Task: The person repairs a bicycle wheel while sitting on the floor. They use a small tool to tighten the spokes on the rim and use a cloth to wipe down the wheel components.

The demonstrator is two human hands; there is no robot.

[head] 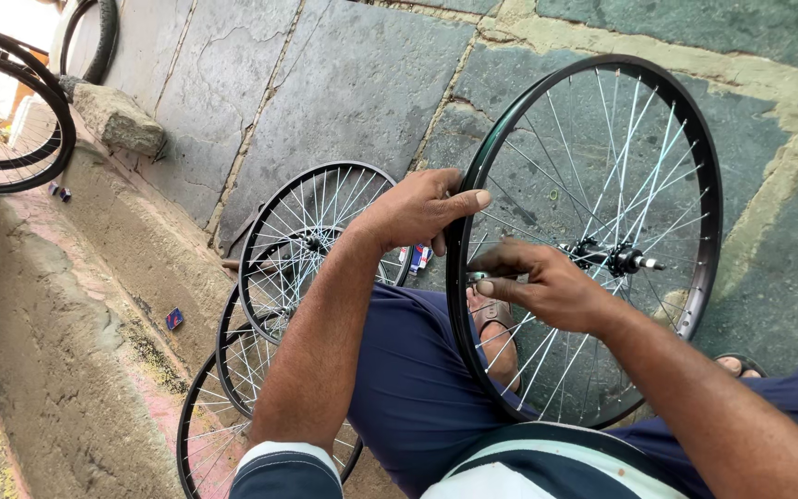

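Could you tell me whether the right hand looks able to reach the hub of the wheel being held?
Probably yes: the right hand is already among the spokes beside the hub, and nothing blocks the way.

Spare rims by a stone-slab floor

Three spoked rims (274,305) lean stacked against the concrete kerb (131,268); a small blue packet (175,319) lies on the kerb beside them, a rough stone (117,118) sits further up it, and tyred wheels (11,111) stand beyond.

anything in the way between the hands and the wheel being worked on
Nothing visible. The left hand already grips the black rim at its edge, and the right hand is among the spokes just inside it.
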